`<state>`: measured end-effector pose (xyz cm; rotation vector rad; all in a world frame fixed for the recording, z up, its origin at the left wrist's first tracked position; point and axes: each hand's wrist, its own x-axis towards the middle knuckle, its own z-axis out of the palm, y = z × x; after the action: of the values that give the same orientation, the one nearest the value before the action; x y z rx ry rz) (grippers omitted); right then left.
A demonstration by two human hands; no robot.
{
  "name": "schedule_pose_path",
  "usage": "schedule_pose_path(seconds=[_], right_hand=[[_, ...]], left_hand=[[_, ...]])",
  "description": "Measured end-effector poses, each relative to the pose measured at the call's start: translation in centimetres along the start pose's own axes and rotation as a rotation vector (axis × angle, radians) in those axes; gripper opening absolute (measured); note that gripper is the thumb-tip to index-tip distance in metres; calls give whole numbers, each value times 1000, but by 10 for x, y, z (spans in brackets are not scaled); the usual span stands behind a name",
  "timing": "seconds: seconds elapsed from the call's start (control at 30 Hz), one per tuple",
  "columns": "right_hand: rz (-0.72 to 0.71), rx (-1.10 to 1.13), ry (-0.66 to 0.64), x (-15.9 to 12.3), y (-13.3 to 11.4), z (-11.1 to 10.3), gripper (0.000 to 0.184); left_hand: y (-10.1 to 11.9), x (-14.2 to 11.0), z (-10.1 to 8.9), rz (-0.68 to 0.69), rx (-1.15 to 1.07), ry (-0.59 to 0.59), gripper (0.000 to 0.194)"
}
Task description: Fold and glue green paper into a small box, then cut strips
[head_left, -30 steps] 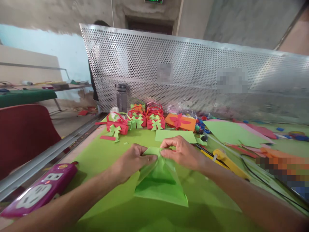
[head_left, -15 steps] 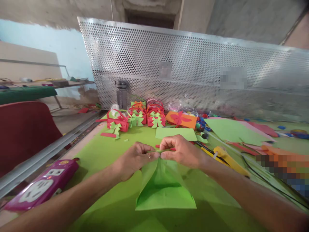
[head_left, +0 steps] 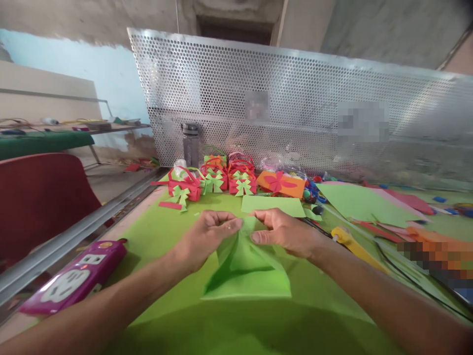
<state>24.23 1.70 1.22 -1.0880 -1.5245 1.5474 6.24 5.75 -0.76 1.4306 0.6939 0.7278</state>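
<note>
Between my hands is a folded green paper bag (head_left: pixel 254 276), its wide end toward me and its far end drawn to a narrow top. My left hand (head_left: pixel 212 236) pinches the left side of that far end between thumb and fingers. On the right side, my right hand (head_left: pixel 279 231) has its thumb on the paper and its fingers curled behind the far edge. Just beyond my hands lies a flat light-green paper strip (head_left: pixel 273 204). Small red paper bags (head_left: pixel 242 185) with green bows stand farther back.
A purple power strip (head_left: pixel 74 278) lies at the left table edge. To the right are a yellow glue gun (head_left: pixel 356 249) with a black cord and loose paper sheets (head_left: pixel 369 202). A dark bottle (head_left: pixel 190 145) stands by the perforated metal panel (head_left: pixel 221 88).
My hands have moved apart at the bag's far end, my right thumb sliding down onto its right side. The bag's near edge has lifted slightly away from me and shifted left.
</note>
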Motion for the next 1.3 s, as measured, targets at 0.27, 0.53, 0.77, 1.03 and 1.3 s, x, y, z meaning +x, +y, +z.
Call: schedule_pose_path(seconds=[0.27, 0.53, 0.77, 1.03, 1.3], right_hand=[[-7, 155, -30, 6, 13, 1, 48], [-5, -387, 70, 4, 5, -7, 25], [-3, -615, 175, -1, 2, -7, 17], [17, -715, 127, -7, -4, -10, 6], [-16, -771, 154, -8, -6, -7, 17]], left_hand=[[3, -2, -1, 37, 73, 94, 30], [11, -1, -7, 223, 462, 87, 31], [13, 0, -7, 293, 606, 109, 28], [10, 1, -7, 315, 577, 113, 27], [8, 3, -9, 366, 625, 160, 26]])
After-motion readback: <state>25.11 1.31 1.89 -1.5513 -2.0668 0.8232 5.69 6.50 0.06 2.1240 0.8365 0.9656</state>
